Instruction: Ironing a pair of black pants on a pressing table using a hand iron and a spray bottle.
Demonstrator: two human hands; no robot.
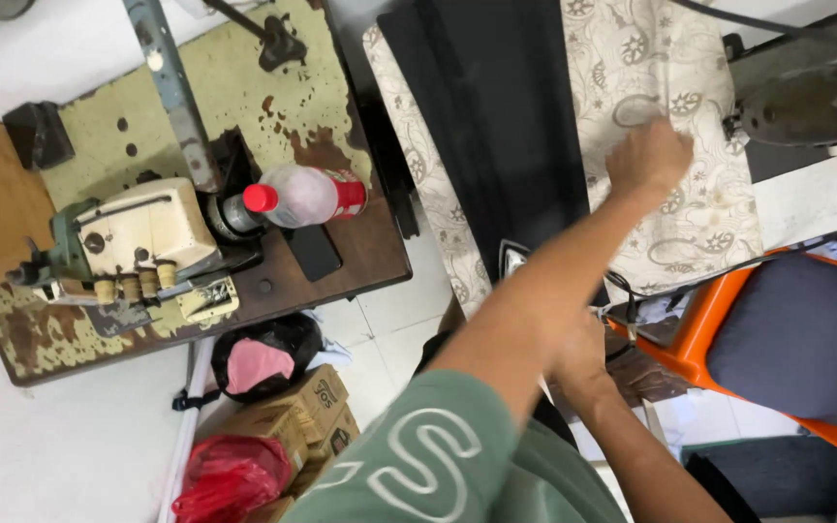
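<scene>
My left hand reaches far forward and rests on a cream patterned cloth, fingers curled tight on the fabric. A black cloth lies along the patterned one, to the left of that hand. My right hand sits lower, mostly hidden behind my left forearm, so its fingers do not show. A metal-edged object, possibly an iron, peeks out beside the forearm. I wear a green shirt with white print.
A worn table on the left carries a cream sewing machine, a red-capped bottle and a dark phone. Cardboard boxes and a red bag sit on the floor. An orange chair stands at right.
</scene>
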